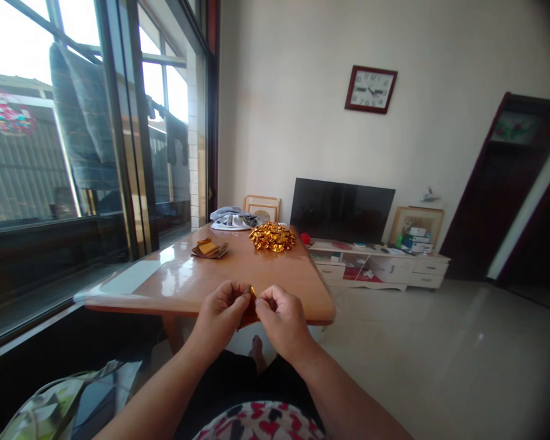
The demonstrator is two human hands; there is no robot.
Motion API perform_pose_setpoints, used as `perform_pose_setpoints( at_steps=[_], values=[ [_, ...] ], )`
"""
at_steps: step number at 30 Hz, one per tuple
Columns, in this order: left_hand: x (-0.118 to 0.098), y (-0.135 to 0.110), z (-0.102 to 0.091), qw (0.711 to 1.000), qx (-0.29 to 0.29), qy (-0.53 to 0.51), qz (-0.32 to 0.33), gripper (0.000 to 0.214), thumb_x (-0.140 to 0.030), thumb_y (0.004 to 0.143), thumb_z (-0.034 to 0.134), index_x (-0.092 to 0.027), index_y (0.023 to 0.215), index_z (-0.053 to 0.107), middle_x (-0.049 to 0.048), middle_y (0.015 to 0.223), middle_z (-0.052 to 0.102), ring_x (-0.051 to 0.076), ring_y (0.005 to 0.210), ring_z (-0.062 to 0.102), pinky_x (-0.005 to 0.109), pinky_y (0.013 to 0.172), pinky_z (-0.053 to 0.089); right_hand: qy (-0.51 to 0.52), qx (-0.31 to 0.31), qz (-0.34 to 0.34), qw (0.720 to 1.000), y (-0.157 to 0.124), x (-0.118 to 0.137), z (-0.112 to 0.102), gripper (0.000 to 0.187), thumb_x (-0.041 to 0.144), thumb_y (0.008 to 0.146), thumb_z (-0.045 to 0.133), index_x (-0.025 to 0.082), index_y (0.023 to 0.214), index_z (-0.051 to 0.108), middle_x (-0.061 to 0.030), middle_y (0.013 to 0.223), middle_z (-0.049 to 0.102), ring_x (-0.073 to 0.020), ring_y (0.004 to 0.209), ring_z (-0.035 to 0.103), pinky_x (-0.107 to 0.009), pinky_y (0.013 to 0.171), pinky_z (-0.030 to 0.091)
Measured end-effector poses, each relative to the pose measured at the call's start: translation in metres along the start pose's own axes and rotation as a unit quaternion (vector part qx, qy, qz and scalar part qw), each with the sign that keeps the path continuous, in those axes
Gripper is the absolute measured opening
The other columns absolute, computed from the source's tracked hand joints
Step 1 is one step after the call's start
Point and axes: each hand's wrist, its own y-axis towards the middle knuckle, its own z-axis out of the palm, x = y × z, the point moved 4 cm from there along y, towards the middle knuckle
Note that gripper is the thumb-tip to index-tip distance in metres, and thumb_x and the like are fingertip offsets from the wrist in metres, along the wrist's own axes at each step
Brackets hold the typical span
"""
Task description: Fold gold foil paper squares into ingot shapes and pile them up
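Over the table (pixel 256 284) at six o'clock, left hand (pixel 219 315) and right hand (pixel 282 321) meet, fingers clamped on a gold foil sheet (pixel 250 313)! Foil heap (pixel 272 237) at twelve, foil stack (pixel 209 249) at eleven!

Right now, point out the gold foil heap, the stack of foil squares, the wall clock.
Gold foil heap (pixel 272 237), head view, on its middle.
Stack of foil squares (pixel 209 249), head view, on the top sheet.
Wall clock (pixel 371 90), head view, on the dial centre.
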Motion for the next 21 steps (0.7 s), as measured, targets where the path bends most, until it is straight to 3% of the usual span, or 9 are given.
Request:
perform_pose_setpoints(
  at_steps=[8, 17, 21],
  values=[
    [-0.001, -0.003, 0.000, 1.000, 0.003, -0.002, -0.015, 0.024, -0.033, 0.080, 0.072, -0.016, 0.084, 0.056, -0.0040, 0.063, 0.059, 0.007, 0.051, 0.050, 0.019, 0.049, 0.040, 0.081, 0.020, 0.034, 0.996, 0.003, -0.002, 0.002, 0.011, 0.029, 0.085, 0.059, 0.020, 0.080, 0.063, 0.0041, 0.064, 0.058, -0.0126, 0.060, 0.052, -0.023, 0.056, 0.040],
    [0.004, -0.001, 0.003, 0.999, 0.051, 0.007, 0.004, 0.029, -0.038, 0.080, 0.074, -0.016, 0.088, 0.056, -0.0034, 0.065, 0.058, 0.009, 0.053, 0.052, 0.020, 0.049, 0.038, 0.209, 0.030, 0.101, 0.972, 0.008, -0.015, 0.006, 0.014, 0.031, 0.083, 0.062, 0.018, 0.079, 0.061, 0.0038, 0.064, 0.055, -0.0114, 0.060, 0.048, -0.022, 0.055, 0.039],
    [0.005, -0.002, 0.004, 0.997, 0.078, -0.013, -0.012, 0.027, -0.037, 0.083, 0.072, -0.016, 0.091, 0.057, -0.0041, 0.063, 0.056, 0.007, 0.051, 0.049, 0.019, 0.048, 0.034, 0.266, 0.055, 0.086, 0.959, 0.009, -0.012, 0.004, 0.014, 0.029, 0.082, 0.064, 0.020, 0.093, 0.062, 0.0064, 0.066, 0.053, -0.0093, 0.056, 0.045, -0.021, 0.052, 0.036]
  ],
)
